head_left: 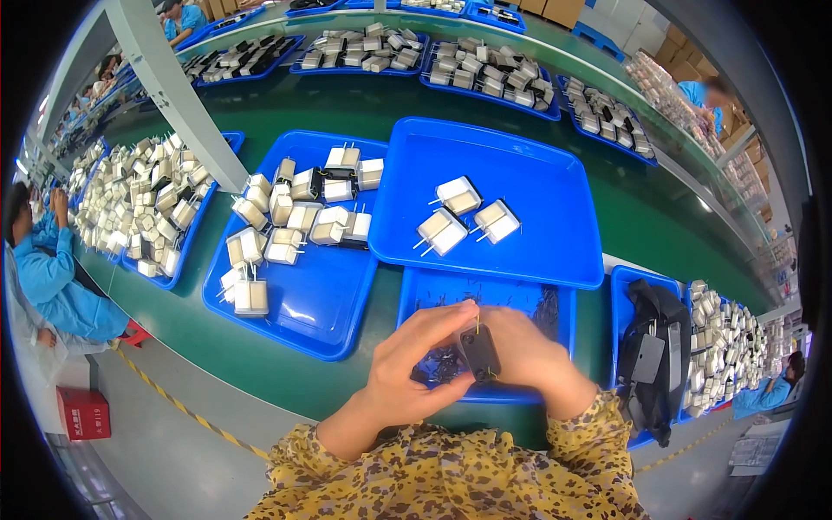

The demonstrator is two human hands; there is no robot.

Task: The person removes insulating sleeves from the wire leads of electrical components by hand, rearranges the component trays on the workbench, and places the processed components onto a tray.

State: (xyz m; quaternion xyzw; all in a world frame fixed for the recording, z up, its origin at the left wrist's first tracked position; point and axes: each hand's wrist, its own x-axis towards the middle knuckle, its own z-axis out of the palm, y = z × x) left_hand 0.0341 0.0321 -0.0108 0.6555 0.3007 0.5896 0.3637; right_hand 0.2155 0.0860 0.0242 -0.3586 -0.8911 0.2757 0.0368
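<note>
My left hand (412, 364) grips a small dark block (479, 353) between thumb and fingers, above a blue tray (568, 334) of small dark pieces. My right hand (524, 351) is against the right side of the block, its fingers bent and mostly hidden behind it. A thin yellowish pin or wire stands up at the block's top. Beyond my hands, three white plug adapters (457, 196) lie in a larger blue tray (494, 143). More white adapters (305, 217) fill much of the blue tray (325, 334) to the left.
A heaped adapter tray (156, 199) is at far left, near a seated person in blue (61, 277). At right are a tray with a black bag (654, 347) and another heap (724, 347). A pale post (173, 95) rises at left; more loaded trays line the back.
</note>
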